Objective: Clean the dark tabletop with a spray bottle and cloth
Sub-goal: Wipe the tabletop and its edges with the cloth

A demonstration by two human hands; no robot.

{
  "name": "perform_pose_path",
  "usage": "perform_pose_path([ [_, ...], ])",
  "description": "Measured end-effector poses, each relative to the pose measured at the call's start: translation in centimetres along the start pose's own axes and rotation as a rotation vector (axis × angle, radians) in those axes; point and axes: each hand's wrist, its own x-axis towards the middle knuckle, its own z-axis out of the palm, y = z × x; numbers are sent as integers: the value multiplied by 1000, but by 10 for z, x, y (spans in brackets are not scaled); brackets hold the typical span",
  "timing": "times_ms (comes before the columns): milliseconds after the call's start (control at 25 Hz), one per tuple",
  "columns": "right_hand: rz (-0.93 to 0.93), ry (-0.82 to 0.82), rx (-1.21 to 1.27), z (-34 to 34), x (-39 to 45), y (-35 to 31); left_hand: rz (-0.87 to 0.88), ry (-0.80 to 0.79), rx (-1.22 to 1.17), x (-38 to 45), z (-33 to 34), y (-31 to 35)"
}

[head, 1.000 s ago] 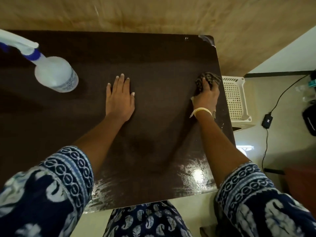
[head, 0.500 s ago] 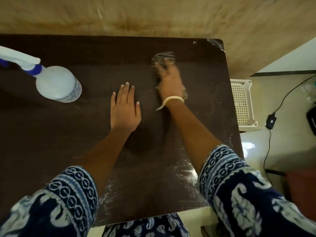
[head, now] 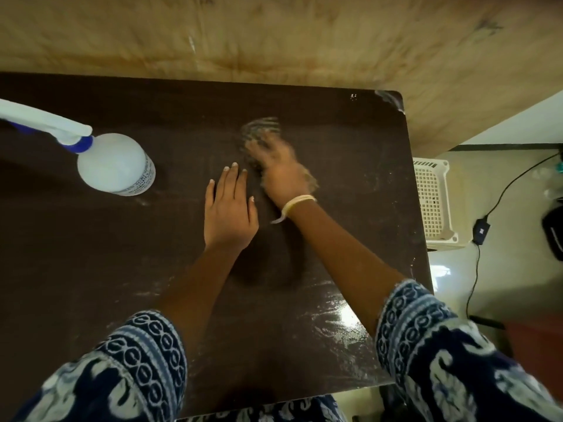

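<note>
Your right hand (head: 278, 166) presses the cloth (head: 260, 129) onto the tabletop (head: 350, 166) in the far middle; motion blur hides the fingers, so whether they curl round the cloth or lie straight on it cannot be told. Most of the cloth sticks out beyond the fingertips on the far side. Your left hand (head: 230, 213) lies flat and relaxed, palm down, just left of and nearer than the right one, gripping nothing. The bottle (head: 114, 164) stands upright well to the left, its trigger head pointing left off the frame edge, so your left hand is the nearer one to it. Pale streaks and a glare patch show along the near right edge, and a whitish smear sits at the far right corner, both right of the cloth; wiping there probably means sweeping rightward. The bottle's label carries print, too small to read. A basket (head: 432, 202) stands on the floor beyond the right edge.
</note>
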Motion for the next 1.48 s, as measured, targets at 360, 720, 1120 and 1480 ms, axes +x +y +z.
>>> perform_pose_path([
  [360,151,-60,-171,-5,107,30,-39,23,-27,1,-2,0],
  [720,9,150,-79,-2,46,-10,-42,30,-51,1,0,-1],
  [1120,447,96,-282,-50,-1,109,-41,-4,-41,0,-4,1],
  [1480,-360,-86,-271,19,24,-33,-63,9,-115,3,0,-1],
])
